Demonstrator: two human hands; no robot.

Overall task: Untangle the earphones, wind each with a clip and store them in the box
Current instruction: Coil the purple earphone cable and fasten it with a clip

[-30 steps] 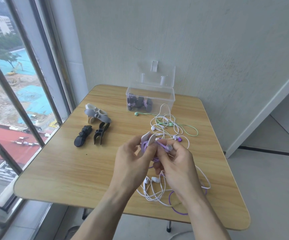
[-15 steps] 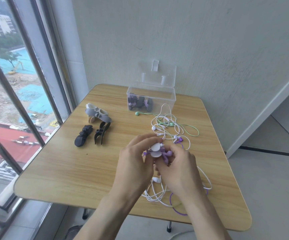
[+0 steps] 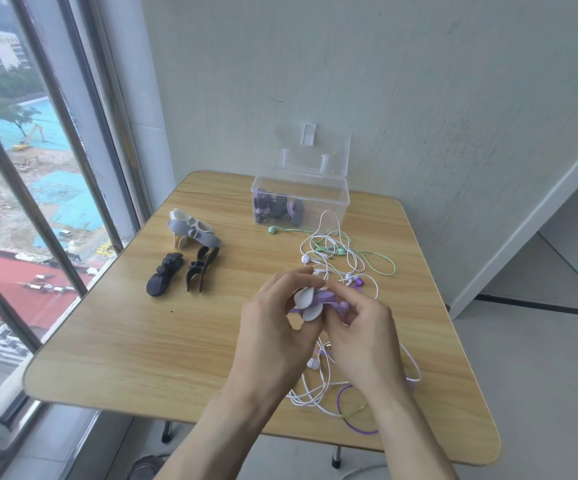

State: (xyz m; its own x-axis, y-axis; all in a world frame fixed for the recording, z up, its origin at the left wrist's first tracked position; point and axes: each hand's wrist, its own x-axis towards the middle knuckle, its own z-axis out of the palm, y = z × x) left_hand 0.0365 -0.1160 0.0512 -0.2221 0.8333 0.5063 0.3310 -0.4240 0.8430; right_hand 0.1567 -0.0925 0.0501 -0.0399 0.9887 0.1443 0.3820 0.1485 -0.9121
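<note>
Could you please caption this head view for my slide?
Both hands wind purple earphones onto a white clip before the open box.

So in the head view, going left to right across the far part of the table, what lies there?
Black clips → grey clip → clear box → loose green earphones.

Wooden table (image 3: 114, 341) beside barred window (image 3: 21, 202); pale textured wall (image 3: 419, 98); grey floor (image 3: 540, 375).

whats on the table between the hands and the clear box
In the head view, a loose tangle of white earphones and green earphones lies between the hands and the clear box, with a purple earbud close to the hands.
</note>
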